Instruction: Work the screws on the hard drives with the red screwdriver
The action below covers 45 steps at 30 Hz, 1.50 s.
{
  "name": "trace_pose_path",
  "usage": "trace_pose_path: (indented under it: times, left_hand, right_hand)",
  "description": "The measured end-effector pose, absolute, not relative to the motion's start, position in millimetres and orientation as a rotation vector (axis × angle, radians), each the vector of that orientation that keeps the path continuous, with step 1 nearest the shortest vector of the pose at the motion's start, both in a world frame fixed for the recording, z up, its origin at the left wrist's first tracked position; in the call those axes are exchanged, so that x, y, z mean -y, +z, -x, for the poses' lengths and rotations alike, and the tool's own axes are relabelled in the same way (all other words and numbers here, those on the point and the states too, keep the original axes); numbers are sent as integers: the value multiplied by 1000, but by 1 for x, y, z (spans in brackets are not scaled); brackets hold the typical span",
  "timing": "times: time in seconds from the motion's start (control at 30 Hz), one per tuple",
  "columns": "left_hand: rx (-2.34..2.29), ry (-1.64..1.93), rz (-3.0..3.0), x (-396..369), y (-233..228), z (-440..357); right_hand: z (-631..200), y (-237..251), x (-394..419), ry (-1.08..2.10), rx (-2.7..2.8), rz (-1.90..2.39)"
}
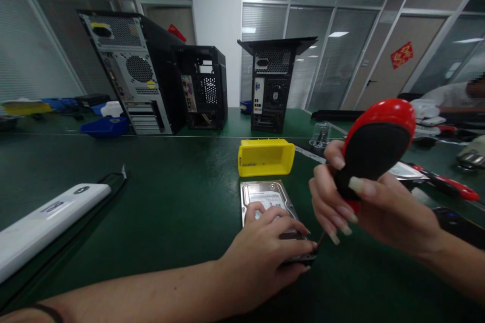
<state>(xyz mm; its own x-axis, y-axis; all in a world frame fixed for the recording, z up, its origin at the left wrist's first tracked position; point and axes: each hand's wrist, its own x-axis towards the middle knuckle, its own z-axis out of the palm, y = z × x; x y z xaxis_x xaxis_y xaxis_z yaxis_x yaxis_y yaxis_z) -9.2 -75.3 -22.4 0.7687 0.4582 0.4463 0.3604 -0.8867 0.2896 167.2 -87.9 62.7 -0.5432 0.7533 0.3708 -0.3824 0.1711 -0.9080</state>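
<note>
A silver hard drive lies flat on the green table mat in front of me. My left hand rests on its near half, fingers spread and pressing it down. My right hand grips a screwdriver with a red and black handle, held tilted. Its thin shaft points down toward the drive's near right corner, beside my left fingertips. The tip itself is hidden behind my fingers.
A yellow plastic bin sits just beyond the drive. Three computer tower cases stand at the back. A white device lies at left, another red screwdriver at right. A person sits far right.
</note>
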Motion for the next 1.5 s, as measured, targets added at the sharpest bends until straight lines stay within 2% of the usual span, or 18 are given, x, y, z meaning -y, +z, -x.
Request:
trace_pose_path:
  times: [0.93,1.5]
  left_hand:
    - [-604,773,-2747,75,-22,10]
    - [-609,781,-2784,74,-23,10]
  right_hand:
    - [-169,60,87,1617,1484,365]
    - [-167,54,84,1497,1517,348]
